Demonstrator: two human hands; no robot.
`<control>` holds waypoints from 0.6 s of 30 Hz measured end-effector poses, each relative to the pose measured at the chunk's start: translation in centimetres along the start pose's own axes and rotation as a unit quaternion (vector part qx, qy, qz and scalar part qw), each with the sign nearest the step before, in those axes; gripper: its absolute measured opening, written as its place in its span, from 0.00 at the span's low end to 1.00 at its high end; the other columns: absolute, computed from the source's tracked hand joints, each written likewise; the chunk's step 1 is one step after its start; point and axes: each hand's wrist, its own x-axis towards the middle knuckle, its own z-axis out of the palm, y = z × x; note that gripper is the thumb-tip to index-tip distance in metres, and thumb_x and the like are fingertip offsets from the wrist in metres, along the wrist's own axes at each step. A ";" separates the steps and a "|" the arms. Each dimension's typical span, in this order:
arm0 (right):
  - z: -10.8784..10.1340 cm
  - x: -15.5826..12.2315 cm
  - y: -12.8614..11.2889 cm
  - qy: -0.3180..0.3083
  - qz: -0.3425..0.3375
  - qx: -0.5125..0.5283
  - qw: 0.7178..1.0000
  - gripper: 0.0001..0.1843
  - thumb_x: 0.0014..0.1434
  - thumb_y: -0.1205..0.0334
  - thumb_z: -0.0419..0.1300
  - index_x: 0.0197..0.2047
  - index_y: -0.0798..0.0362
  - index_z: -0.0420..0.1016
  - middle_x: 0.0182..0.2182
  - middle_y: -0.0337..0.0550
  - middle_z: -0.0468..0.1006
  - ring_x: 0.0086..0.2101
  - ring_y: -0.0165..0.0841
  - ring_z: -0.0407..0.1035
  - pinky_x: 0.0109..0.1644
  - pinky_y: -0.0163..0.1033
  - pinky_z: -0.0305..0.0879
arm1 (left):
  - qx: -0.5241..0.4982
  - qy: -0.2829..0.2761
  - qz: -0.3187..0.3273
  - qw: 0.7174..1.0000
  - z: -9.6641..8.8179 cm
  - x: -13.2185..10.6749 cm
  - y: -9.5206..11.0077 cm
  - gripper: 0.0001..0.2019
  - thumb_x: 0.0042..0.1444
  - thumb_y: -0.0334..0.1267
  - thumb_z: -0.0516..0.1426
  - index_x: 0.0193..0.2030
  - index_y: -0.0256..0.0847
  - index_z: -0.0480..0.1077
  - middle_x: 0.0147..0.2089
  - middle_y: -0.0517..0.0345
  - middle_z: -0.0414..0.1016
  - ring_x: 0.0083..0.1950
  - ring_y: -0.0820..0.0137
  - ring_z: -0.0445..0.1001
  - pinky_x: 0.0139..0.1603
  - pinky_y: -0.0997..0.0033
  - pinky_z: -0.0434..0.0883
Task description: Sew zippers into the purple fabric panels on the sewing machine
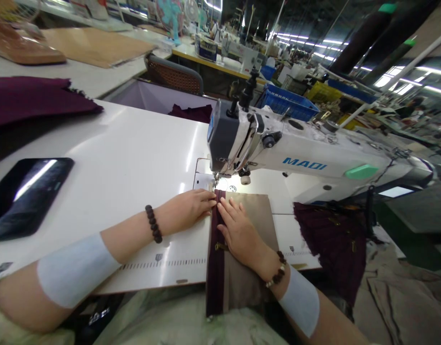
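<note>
Head view: flat right hand (241, 235) partly hides beige fabric (259, 211); I can't tell the grip of left hand (184, 209).

Had the sewing machine (306, 153) at the right of the table (134, 153), the cloth panel (238, 282) before its needle, overhanging the near edge. Found the left hand (187, 208) at the panel's left side, the right hand (240, 237) on top. Showed a phone (29, 196) at far left, a fabric piece (37, 100) behind it, a cloth bundle (338, 249) right of the panel. Saw behind the table a bin (141, 93) seemingly holding more fabric (193, 112), a chair (175, 76) beyond.
</note>
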 end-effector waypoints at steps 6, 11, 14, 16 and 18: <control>-0.7 0.6 0.5 -0.042 0.004 0.005 0.999 0.26 0.62 0.66 0.47 0.63 0.62 0.55 0.63 0.51 0.53 0.63 0.45 0.45 0.64 0.57 0.47 | 0.040 0.013 -0.004 0.999 1.5 -0.1 -0.2 0.14 0.64 0.37 0.48 0.51 0.33 0.68 0.53 0.46 0.70 0.53 0.62 0.68 0.56 0.58 0.66; -1.2 2.0 1.7 -0.050 -0.005 0.013 0.999 0.27 0.63 0.66 0.48 0.64 0.61 0.54 0.64 0.50 0.52 0.63 0.44 0.44 0.65 0.56 0.46 | 0.056 0.015 -0.026 0.998 1.6 0.4 -0.4 0.16 0.64 0.40 0.48 0.53 0.34 0.66 0.54 0.46 0.68 0.56 0.60 0.64 0.59 0.57 0.63; -1.1 2.6 2.2 -0.047 -0.010 0.018 0.999 0.27 0.63 0.66 0.47 0.64 0.61 0.53 0.64 0.50 0.51 0.63 0.44 0.43 0.65 0.56 0.46 | 0.058 0.009 -0.040 0.997 1.6 0.6 -0.6 0.17 0.63 0.40 0.50 0.54 0.33 0.65 0.54 0.46 0.68 0.57 0.59 0.63 0.59 0.56 0.62; -1.1 2.8 2.3 -0.048 -0.011 0.020 0.999 0.27 0.63 0.66 0.47 0.65 0.61 0.53 0.64 0.50 0.51 0.63 0.44 0.43 0.64 0.56 0.46 | 0.060 0.005 -0.047 0.997 1.6 0.7 -0.8 0.18 0.63 0.41 0.51 0.54 0.32 0.65 0.53 0.45 0.68 0.57 0.58 0.63 0.59 0.56 0.62; -1.2 2.9 2.3 -0.048 -0.011 0.022 0.999 0.27 0.63 0.66 0.47 0.65 0.61 0.52 0.64 0.50 0.51 0.63 0.44 0.43 0.64 0.56 0.46 | 0.062 0.006 -0.049 0.997 1.6 0.9 -1.0 0.18 0.62 0.41 0.51 0.54 0.31 0.65 0.53 0.45 0.68 0.56 0.58 0.63 0.58 0.56 0.63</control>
